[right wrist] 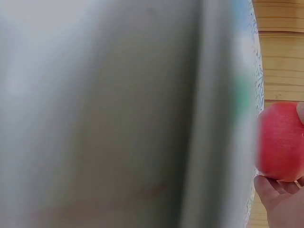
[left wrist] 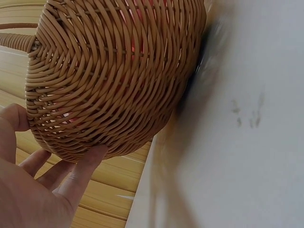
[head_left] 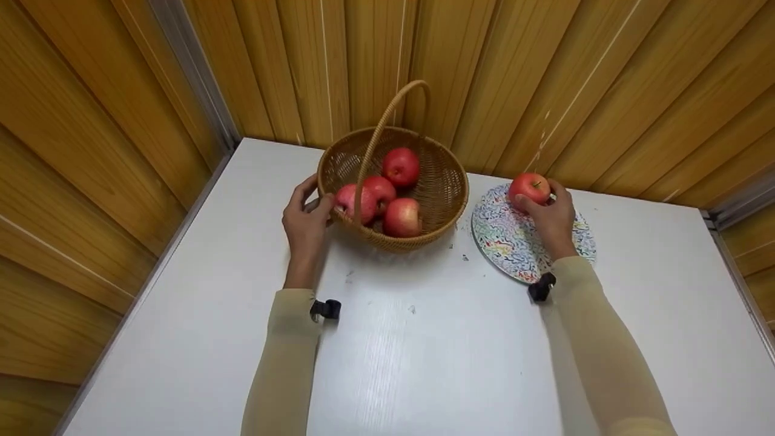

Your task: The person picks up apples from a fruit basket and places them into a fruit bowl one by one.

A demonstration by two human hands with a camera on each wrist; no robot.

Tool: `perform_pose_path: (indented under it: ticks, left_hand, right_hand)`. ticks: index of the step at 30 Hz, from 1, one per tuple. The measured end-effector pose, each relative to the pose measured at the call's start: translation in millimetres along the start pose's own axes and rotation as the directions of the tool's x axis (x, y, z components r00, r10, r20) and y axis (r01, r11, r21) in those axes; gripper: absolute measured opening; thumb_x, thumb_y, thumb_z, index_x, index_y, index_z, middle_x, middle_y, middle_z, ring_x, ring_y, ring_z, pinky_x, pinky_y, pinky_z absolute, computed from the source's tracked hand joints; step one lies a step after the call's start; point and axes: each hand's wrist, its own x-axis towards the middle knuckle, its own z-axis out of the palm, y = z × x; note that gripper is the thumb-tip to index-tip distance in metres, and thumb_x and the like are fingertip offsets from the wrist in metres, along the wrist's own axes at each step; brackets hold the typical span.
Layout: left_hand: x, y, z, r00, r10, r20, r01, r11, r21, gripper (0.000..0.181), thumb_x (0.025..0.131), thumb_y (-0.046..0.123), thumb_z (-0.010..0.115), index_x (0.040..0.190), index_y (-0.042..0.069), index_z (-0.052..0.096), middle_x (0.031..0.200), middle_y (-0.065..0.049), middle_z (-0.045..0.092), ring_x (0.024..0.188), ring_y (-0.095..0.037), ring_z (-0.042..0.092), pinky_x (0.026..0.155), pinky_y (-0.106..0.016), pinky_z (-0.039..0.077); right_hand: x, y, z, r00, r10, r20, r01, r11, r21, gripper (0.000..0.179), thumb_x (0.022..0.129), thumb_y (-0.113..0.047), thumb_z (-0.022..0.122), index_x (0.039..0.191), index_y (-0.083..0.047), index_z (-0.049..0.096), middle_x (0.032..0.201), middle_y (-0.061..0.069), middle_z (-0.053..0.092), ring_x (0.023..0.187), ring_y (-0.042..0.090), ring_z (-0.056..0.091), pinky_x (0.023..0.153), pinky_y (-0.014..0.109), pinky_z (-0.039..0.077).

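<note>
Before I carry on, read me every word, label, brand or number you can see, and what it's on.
No readable text anywhere.
Round patterned disc: coloured squiggles, no legible letters.
White table: small marks, none readable.
Basket, apples: no labels visible.
Black wrist pieces: too small to tell.

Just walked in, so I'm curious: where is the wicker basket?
In the head view, the wicker basket is near the far edge of the white table, left of the round patterned plate, its left rim held by the person's left hand.
</note>
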Motion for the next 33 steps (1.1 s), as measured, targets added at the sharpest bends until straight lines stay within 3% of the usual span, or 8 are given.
perform_pose_path:
  ticks: [4, 8, 14, 19, 26, 33]
  left_hand:
    - [-0.1, -0.3, 0.3, 1.0, 0.002, -0.008, -0.002, 1.0, -0.006, 0.044, 0.1, 0.015, 0.072, 0.143, 0.017, 0.067, 0.144, -0.001, 0.063, 0.118, -0.021, 0.07, 0.079, -0.039, 0.065]
    - [-0.2, 0.8, 2.3, 1.0, 0.001, -0.016, -0.001, 1.0, 0.002, 0.044, 0.099, 0.014, 0.072, 0.143, 0.018, 0.067, 0.144, 0.0, 0.063, 0.117, -0.02, 0.07, 0.077, -0.037, 0.065]
    - [1.4, 0.7, 4.5, 1.0, -0.004, 0.001, 0.004, 1.0, 0.009, 0.045, 0.1, 0.014, 0.072, 0.144, 0.017, 0.066, 0.145, -0.001, 0.062, 0.117, -0.021, 0.07, 0.077, -0.037, 0.065]
    - [1.9, 1.4, 3.9, 1.0, -0.002, -0.006, 0.002, 1.0, 0.02, 0.045, 0.099, 0.014, 0.072, 0.144, 0.018, 0.067, 0.146, -0.001, 0.061, 0.118, -0.021, 0.069, 0.078, -0.037, 0.065]
    - [1.3, 0.0, 1.0, 1.0, 0.006, -0.011, -0.005, 1.0, 0.023, 0.045, 0.099, 0.015, 0.073, 0.144, 0.017, 0.067, 0.144, -0.001, 0.063, 0.116, -0.02, 0.07, 0.076, -0.037, 0.065]
    - [0.6, -1.3, 0.0, 1.0, 0.017, 0.005, -0.017, 1.0, 0.006, 0.047, 0.099, 0.015, 0.073, 0.146, 0.015, 0.065, 0.147, -0.004, 0.061, 0.117, -0.021, 0.069, 0.083, -0.049, 0.064]
  right_hand:
    - [0.8, 0.3, -0.3, 1.0, -0.01, 0.011, 0.011, 1.0, -0.01, 0.098, 0.096, -0.045, 0.079, 0.169, -0.01, 0.024, 0.17, 0.012, 0.032, 0.154, 0.033, 0.035, 0.122, 0.041, 0.035]
    - [-0.4, -2.7, 0.5, 0.999, 0.026, 0.018, -0.026, 1.0, -0.007, 0.102, 0.095, -0.046, 0.079, 0.17, -0.011, 0.019, 0.172, 0.012, 0.029, 0.156, 0.032, 0.032, 0.124, 0.042, 0.033]
    - [-12.5, -17.8, 3.5, 0.992, 0.058, -0.114, -0.058, 0.998, 0.002, 0.094, 0.1, -0.04, 0.076, 0.17, -0.012, 0.019, 0.174, 0.009, 0.025, 0.16, 0.027, 0.023, 0.125, 0.039, 0.029]
    - [-30.7, -35.5, 10.3, 0.98, -0.01, -0.199, 0.03, 0.995, 0.098, 0.085, 0.101, -0.034, 0.075, 0.168, -0.013, 0.027, 0.172, 0.004, 0.03, 0.158, 0.022, 0.027, 0.123, 0.032, 0.031]
    - [-51.4, -52.4, 22.8, 0.971, -0.088, -0.224, 0.148, 0.953, 0.266, 0.077, 0.101, -0.027, 0.076, 0.164, -0.013, 0.035, 0.167, 0.005, 0.038, 0.155, 0.024, 0.036, 0.117, 0.032, 0.041]
    - [-65.9, -55.0, 31.9, 0.964, -0.132, -0.23, 0.208, 0.916, 0.342, 0.076, 0.099, -0.023, 0.079, 0.162, -0.01, 0.04, 0.164, 0.009, 0.043, 0.152, 0.023, 0.041, 0.113, 0.032, 0.046]
